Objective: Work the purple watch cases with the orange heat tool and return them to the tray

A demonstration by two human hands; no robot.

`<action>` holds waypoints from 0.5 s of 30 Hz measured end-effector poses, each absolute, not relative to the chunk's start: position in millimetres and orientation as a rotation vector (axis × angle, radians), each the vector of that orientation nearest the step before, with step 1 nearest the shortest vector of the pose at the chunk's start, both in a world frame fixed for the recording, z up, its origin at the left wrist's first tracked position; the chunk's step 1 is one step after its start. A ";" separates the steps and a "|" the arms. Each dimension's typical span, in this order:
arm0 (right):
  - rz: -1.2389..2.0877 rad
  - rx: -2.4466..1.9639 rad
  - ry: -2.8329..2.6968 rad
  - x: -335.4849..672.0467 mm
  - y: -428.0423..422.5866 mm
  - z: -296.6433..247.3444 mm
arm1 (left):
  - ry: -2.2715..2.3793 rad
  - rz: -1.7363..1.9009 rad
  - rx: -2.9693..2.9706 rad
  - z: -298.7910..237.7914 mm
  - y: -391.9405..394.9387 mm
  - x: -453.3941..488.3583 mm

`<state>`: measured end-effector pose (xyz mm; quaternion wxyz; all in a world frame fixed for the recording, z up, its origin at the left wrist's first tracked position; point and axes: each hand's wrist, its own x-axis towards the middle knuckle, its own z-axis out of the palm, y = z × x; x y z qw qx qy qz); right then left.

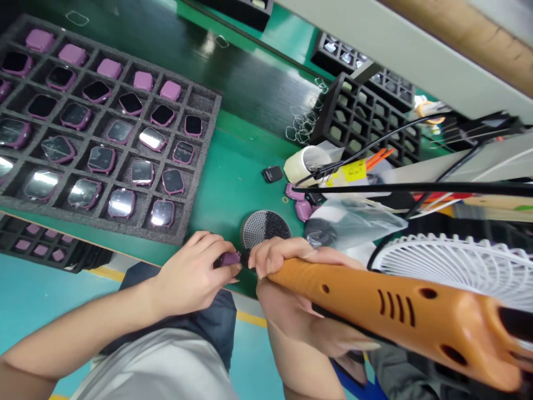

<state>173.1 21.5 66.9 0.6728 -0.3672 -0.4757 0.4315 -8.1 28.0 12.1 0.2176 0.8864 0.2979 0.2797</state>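
My left hand [200, 269] is closed around a small purple watch case [230, 259] at the front edge of the green bench. In my right hand [287, 261] lies an orange electric screwdriver [370, 297], its body running off toward the lower right. The screwdriver's dark tip end points at the side of the watch case; whether it touches is too small to tell. Just behind both hands sits a round grey perforated disc [265, 229]. To the left, a grey foam tray [185, 222] holds many purple watches, some face up and some face down.
A white cup [306, 164], a black watch piece [272, 174] and purple cases [303, 210] lie beyond the disc. A white fan guard [441, 266] stands at right. Black cables [400, 189] cross above the bench. Dark trays [366, 119] stand at the back.
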 end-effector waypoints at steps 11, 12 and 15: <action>0.844 -0.677 -0.951 193.0 29.5 68.0 | 0.887 0.797 2.340 23.0 27.6 -24.2; 0.835 -0.666 -0.948 195.4 29.7 68.6 | 0.895 0.799 2.359 30.7 35.5 -29.3; 0.889 -0.662 -0.934 197.6 31.2 67.2 | 0.996 0.840 2.509 58.1 90.0 -43.6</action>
